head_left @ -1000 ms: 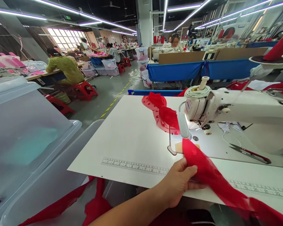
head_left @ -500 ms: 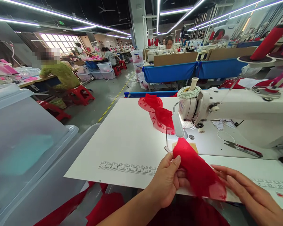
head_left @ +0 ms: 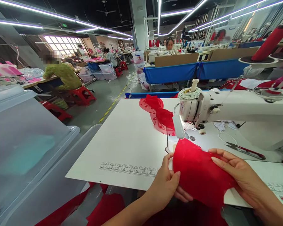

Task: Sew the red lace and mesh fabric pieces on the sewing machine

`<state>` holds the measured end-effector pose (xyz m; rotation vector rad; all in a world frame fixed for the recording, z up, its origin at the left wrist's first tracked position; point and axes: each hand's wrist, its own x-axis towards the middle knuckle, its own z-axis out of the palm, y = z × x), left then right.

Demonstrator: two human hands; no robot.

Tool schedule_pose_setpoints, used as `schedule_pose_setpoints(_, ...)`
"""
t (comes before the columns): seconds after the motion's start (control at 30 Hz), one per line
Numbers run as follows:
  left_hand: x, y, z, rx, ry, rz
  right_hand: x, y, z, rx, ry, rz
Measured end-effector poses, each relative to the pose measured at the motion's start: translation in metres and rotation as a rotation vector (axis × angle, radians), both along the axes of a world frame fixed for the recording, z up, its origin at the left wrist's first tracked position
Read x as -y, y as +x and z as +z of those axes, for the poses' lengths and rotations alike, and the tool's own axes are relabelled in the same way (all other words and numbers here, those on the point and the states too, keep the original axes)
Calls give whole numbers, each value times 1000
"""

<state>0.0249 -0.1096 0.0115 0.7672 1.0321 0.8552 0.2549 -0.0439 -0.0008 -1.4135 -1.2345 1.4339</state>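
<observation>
A piece of red fabric (head_left: 200, 172) is spread between my two hands in front of the sewing machine (head_left: 226, 105). My left hand (head_left: 166, 180) grips its left edge, thumb in front and the other fingers partly behind. At the upper right edge, my right hand (head_left: 238, 175) pinches the cloth between thumb and fingers. The fabric's top reaches close to the machine's needle area, and its lower end hangs past the table edge. Sheer red pieces (head_left: 163, 119) with darker red cloth on them lie left of the needle.
Thread snips (head_left: 245, 150) rest on the machine bed at right. The white table (head_left: 122, 135) carries a printed ruler along its front. A clear plastic bin (head_left: 25, 141) stands at left, and red cloth (head_left: 106, 210) hangs below the table. Other people sit farther back.
The red fabric has been opened out wider between the hands. My right hand has moved up and left onto its edge, and my left hand has shifted its hold slightly.
</observation>
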Motion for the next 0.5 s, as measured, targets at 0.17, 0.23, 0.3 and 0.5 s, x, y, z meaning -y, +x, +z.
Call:
schedule_pose_setpoints(0.17, 1, -9, 13, -521, 164, -261, 5, 5, -20, 454, 272, 47)
schedule_pose_setpoints(0.23, -10, -9, 24, -912, 411, -309, 11, -4, -21, 581, 440, 24)
schedule_pose_setpoints(0.3, -28, -5, 31, -1088, 632, -276, 19, -16, -18, 632, 627, 8)
schedule_pose_setpoints(0.5, -76, 23, 17, -879, 506, -227, 34, -38, -20, 716, 975, 101)
